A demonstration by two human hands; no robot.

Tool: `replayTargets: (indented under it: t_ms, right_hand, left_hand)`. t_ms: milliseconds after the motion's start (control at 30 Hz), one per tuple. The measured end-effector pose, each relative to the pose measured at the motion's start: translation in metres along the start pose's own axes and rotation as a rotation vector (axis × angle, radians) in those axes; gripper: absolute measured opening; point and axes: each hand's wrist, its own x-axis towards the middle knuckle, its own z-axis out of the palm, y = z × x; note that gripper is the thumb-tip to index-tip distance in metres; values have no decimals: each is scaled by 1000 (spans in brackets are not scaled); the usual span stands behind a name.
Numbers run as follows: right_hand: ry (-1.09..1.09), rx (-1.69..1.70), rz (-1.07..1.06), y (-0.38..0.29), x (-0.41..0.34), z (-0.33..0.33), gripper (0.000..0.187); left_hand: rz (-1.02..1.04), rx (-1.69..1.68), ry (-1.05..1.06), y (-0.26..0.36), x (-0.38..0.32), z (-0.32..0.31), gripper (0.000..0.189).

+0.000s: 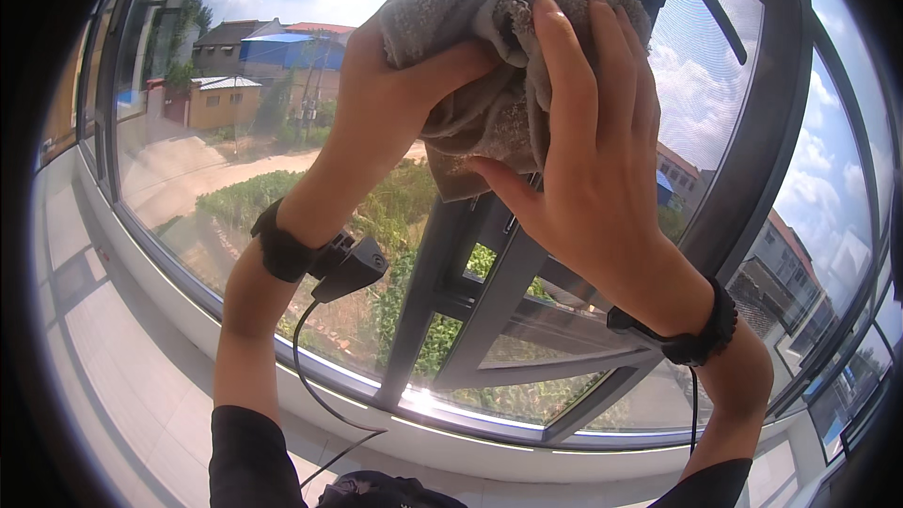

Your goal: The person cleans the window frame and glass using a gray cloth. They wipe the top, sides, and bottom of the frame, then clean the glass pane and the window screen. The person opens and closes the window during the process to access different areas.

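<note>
A crumpled grey-brown terry cloth (494,106) is bunched between my hands at the top of the view, in front of the window's dark metal frame. My left hand (409,77) grips its left side, with the thumb pressed over the folds and the other fingers hidden behind. On the right side, my right hand (592,113) holds the cloth with its fingers laid across the front and its thumb under the lower edge. Each wrist bears a black strap with a small device and a cable.
A window sash with an insect screen (705,85) stands tilted at the right, with a dark handle (716,14) near its top. A large glass pane (233,183) fills the left. Below runs a pale sill (451,437), with a tiled floor (141,381) beyond.
</note>
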Motion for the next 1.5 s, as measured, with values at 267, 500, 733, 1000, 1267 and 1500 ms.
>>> replayTargets:
  t_ms: [267,500,733,1000,1267,1500]
  right_hand:
    - [126,-249,1,19,2,14,86]
    - [262,-210,-36,75,-7,0,61]
    - [338,-553,-205,138,46,-51,67]
    - [-551,-640,362,92,142,-75,20]
    - [-584,-740,114,71,119,-63,20]
    - [-542,-780,-148,97,108,-49,40]
  left_hand:
    - [-344,-168,-125,1,9,35,31]
    - [-304,-161,-383,-19,36,39,70]
    - [-376,-171,-651,-106,63,53,89]
    - [-317,-513,-515,-96,50,99,66]
    - [-462,-501,-519,-97,54,91,56]
    - [-491,-573,-502,-92,50,94,50]
